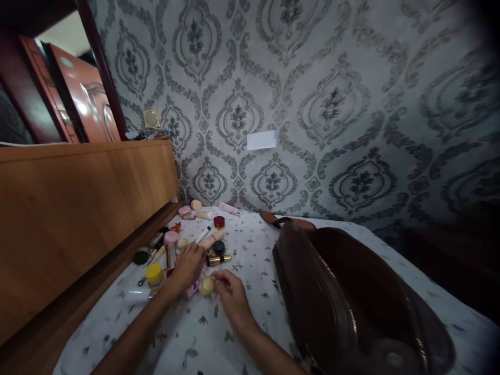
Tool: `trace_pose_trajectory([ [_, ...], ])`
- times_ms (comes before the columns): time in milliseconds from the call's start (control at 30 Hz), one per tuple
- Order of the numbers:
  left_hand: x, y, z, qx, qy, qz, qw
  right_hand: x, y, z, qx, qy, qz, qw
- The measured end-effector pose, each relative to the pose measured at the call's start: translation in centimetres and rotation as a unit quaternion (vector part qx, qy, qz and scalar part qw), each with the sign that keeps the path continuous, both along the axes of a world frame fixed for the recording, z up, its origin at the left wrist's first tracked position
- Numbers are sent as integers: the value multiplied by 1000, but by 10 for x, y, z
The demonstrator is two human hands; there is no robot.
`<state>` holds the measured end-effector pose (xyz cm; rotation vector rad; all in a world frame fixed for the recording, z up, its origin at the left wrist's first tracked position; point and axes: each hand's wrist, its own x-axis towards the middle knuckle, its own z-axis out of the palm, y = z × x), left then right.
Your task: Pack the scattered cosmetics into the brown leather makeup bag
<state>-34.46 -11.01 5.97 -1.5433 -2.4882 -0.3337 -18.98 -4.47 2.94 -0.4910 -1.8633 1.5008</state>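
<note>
My left hand (189,263) reaches over a cluster of cosmetics on the bed, its fingers stretched forward and bent down; what lies under the fingertips is hidden. Closed at the fingertips, my right hand (233,297) grips the edge of a small round jar with a yellowish lid (207,285). A pink and purple packet (191,289) lies partly under my left wrist. Just beyond the hands are a gold and black bottle (217,260), a black-lidded jar (219,246) and a white pen-like tube (203,234). To the left stands a yellow-lidded jar (154,273).
A large dark brown bag (312,291) lies unzipped on the right, its strap (269,217) towards the wall. A red jar (219,222) and pink tube (229,208) lie farther back. A wooden board (89,198) edges the left side; a white cylinder (138,296) lies near it.
</note>
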Motion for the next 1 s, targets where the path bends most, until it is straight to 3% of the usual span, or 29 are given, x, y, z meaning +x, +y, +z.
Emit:
trace_pose_trajectory([
  [100,-5,-2,-6,-17,-4,0,1000,-4,5,-9,18,16,-7,1000],
  [233,-8,-2,-9,-28,-14,3,999,2,7,-12,64,8,33,997],
  [600,-3,2,-2,-92,6,38,995,5,-4,-31,197,-42,61,978],
  [833,-17,23,9,-131,22,62,989,6,-1,-27,162,-43,41,985],
  [1000,-40,41,9,-123,-13,82,989,6,1,-27,118,-39,-21,992],
])
